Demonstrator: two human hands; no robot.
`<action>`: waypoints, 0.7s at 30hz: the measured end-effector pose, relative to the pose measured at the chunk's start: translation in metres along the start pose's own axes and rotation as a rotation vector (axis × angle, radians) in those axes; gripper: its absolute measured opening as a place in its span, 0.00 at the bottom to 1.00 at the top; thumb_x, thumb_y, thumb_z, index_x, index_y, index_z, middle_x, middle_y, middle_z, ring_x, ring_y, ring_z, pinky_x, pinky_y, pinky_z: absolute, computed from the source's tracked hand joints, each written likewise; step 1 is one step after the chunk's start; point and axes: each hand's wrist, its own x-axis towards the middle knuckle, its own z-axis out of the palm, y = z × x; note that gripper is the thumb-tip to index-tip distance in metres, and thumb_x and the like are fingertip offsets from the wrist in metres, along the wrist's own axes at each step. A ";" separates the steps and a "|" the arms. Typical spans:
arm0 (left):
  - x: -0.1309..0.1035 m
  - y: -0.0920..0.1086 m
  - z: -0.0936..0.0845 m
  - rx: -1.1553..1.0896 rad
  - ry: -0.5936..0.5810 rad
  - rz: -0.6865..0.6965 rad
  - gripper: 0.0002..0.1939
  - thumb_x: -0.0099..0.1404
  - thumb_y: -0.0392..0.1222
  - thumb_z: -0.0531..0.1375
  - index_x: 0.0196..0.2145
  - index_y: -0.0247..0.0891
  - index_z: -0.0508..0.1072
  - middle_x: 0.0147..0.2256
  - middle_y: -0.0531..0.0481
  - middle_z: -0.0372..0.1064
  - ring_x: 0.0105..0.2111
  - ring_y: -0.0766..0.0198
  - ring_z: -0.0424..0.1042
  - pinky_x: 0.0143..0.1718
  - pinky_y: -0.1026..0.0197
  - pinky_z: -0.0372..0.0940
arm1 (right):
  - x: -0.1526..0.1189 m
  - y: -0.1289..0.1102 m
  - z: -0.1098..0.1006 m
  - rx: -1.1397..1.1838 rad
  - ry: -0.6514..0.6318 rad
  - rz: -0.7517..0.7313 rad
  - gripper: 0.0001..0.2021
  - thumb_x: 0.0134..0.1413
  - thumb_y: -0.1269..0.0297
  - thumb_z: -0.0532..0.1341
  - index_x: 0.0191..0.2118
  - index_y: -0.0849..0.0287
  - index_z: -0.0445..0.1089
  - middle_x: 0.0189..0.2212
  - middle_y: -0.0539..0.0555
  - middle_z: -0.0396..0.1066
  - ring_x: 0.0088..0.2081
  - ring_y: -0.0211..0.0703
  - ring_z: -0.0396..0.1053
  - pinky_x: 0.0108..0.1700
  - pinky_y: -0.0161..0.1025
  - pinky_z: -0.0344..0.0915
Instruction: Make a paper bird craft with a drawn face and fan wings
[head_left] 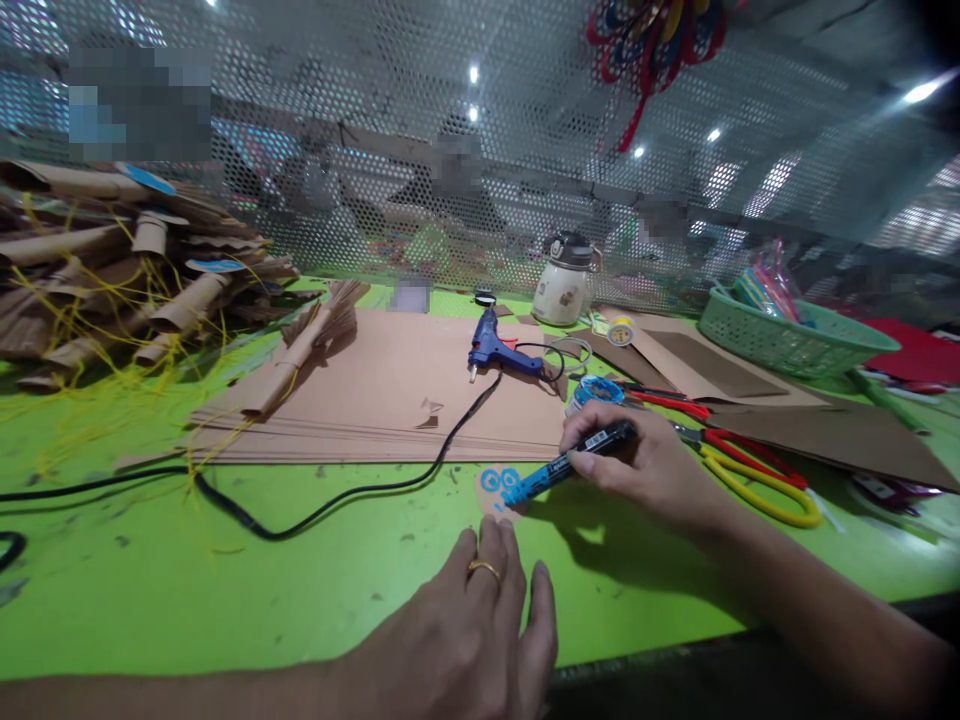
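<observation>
Between the fingers of my right hand [637, 465] is a blue marker [551, 478], slanting down to the left. Its tip is at a small brown paper cutout [489, 500] on the green table, which bears blue ring shapes and a few blue strokes. The fingertips of my left hand [480, 610] rest at the cutout's lower edge, fingers stretched out; one finger wears a ring. Just behind the cutout lies a stack of brown paper sheets [375, 380] with a rolled paper piece [300, 355] on top.
A blue glue gun [502, 350] sits on the sheets, its black cord [360, 490] crossing the table. Scissors [750, 480] lie right of my right hand, near blue tape [596, 392]. Farther back stand a bottle [561, 285] and green basket [787, 330]. Paper rolls [142, 270] pile up left.
</observation>
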 end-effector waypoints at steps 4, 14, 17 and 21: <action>-0.001 0.000 0.000 -0.009 0.006 -0.008 0.24 0.72 0.49 0.50 0.54 0.24 0.64 0.49 0.23 0.70 0.51 0.38 0.72 0.47 0.44 0.71 | -0.001 -0.001 -0.001 0.001 0.006 -0.002 0.01 0.48 0.69 0.61 0.29 0.59 0.70 0.25 0.49 0.70 0.27 0.37 0.64 0.30 0.34 0.61; 0.000 0.000 0.000 -0.006 0.011 -0.010 0.24 0.72 0.49 0.52 0.54 0.24 0.64 0.49 0.23 0.70 0.50 0.38 0.72 0.47 0.44 0.70 | 0.000 -0.002 0.001 0.007 -0.005 0.000 0.01 0.49 0.69 0.61 0.29 0.59 0.70 0.25 0.49 0.70 0.27 0.37 0.65 0.30 0.33 0.61; 0.000 0.000 -0.001 -0.005 0.010 -0.010 0.24 0.72 0.50 0.52 0.54 0.25 0.64 0.49 0.23 0.70 0.51 0.38 0.72 0.47 0.44 0.70 | -0.001 -0.002 0.001 0.000 -0.005 0.008 0.02 0.49 0.70 0.61 0.29 0.59 0.70 0.25 0.49 0.70 0.27 0.36 0.65 0.30 0.33 0.60; -0.002 0.001 0.000 -0.001 -0.001 -0.004 0.24 0.72 0.49 0.51 0.54 0.25 0.64 0.49 0.23 0.71 0.51 0.39 0.72 0.47 0.44 0.70 | -0.001 -0.002 -0.001 -0.015 0.018 0.015 0.02 0.49 0.70 0.61 0.28 0.59 0.70 0.24 0.48 0.69 0.26 0.36 0.64 0.29 0.33 0.60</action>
